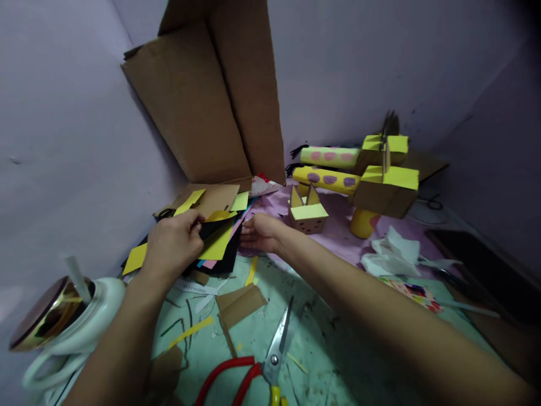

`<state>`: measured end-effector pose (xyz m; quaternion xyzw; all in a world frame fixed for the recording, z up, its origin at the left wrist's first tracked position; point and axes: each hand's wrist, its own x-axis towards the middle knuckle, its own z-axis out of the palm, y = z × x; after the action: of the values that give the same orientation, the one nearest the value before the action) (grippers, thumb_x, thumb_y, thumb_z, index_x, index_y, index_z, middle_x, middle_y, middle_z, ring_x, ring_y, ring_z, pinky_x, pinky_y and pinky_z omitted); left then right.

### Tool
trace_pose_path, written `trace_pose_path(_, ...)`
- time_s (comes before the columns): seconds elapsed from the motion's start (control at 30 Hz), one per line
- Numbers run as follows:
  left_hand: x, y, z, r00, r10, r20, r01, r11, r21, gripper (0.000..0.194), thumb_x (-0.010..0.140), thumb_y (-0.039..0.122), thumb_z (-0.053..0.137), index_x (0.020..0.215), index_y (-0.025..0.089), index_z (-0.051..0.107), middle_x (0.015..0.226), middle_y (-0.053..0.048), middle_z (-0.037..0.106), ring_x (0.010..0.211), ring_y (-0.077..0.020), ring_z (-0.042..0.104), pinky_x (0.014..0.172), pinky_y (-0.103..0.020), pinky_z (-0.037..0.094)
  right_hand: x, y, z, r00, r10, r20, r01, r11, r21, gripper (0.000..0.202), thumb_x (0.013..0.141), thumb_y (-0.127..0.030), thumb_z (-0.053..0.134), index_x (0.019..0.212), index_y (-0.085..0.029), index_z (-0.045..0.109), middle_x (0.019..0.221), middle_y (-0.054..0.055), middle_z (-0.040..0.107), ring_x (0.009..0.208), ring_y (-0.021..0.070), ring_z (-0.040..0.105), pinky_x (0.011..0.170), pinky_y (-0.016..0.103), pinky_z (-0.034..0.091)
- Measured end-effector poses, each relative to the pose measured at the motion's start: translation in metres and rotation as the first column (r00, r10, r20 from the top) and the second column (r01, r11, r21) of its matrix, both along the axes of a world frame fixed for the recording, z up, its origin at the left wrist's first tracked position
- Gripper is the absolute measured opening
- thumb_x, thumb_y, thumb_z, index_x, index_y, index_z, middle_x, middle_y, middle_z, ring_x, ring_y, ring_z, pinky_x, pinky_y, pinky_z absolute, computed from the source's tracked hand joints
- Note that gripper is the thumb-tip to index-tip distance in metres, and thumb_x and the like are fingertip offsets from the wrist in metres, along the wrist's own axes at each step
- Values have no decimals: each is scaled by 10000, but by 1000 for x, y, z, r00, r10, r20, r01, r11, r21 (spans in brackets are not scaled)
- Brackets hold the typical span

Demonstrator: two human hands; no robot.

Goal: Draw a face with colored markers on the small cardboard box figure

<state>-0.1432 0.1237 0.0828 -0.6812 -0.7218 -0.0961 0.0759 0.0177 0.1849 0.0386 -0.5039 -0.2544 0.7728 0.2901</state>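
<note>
My left hand point(175, 239) is closed on the edge of a black paper sheet point(213, 226), lifting its corner. Beneath it lies a pile with a yellow sheet point(217, 243), pink and blue sheets and a larger black sheet point(231, 254). At the pile's right edge, my right hand point(261, 232) is open, fingers stretched to the left; contact with the paper is unclear. Scissors point(274, 358) with red and yellow handles lie nearer to me, blades nearly together. Behind the pile is a flat piece of brown cardboard point(215, 197).
A tall folded cardboard sheet point(198, 101) leans on the wall. To the right are spotted paper tubes point(327, 178), a yellow-topped box point(386, 192), a small eared box point(308, 219) and crumpled tissue point(393, 251). A white mug point(101, 304) stands left; cardboard scraps point(240, 304) lie in front.
</note>
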Motion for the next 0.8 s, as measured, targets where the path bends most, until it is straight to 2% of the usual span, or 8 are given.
trace_pose_path(0.1,6,-5,0,997,4,-80,-8,999,-42,327,867,263,438,1056,245,705,950,-75,769,905,-302,713,662,-341,469,2,2,7,999,-9,-52,9,1000,3,221,994,-312,587,1130,-142,624,1021,45,667,767,136,655,646,279,568)
trace_pose_path(0.27,8,-12,5,1000,-10,0,10,996,-84,318,849,311,460,1055,260,697,1015,-51,768,929,-288,709,669,-333,468,-1,6,18,998,-9,-66,11,999,34,220,995,-315,584,1123,-142,627,1010,43,667,759,134,652,638,275,563)
trace_pose_path(0.4,4,-10,5,999,0,-42,-6,989,-150,301,852,298,452,992,248,714,964,-64,768,888,-311,702,646,-355,453,-7,-5,10,1000,-23,11,22,998,51,242,981,-307,609,1162,-148,619,1069,56,666,830,159,669,694,315,584)
trace_pose_path(0.6,-3,-5,-3,999,17,-39,-20,997,-78,282,879,262,457,1021,248,701,999,-51,769,932,-275,702,696,-336,466,-10,-22,-1,989,-80,125,67,992,107,251,970,-297,626,1177,-154,619,1115,65,661,883,175,673,735,342,592)
trace_pose_path(0.8,-5,-6,-5,999,23,-49,-26,998,-51,252,876,262,478,991,237,700,1001,-66,756,946,-297,694,694,-359,471,-16,-19,4,999,-7,44,4,998,57,246,978,-305,615,1167,-148,621,1088,61,668,852,166,675,713,326,590)
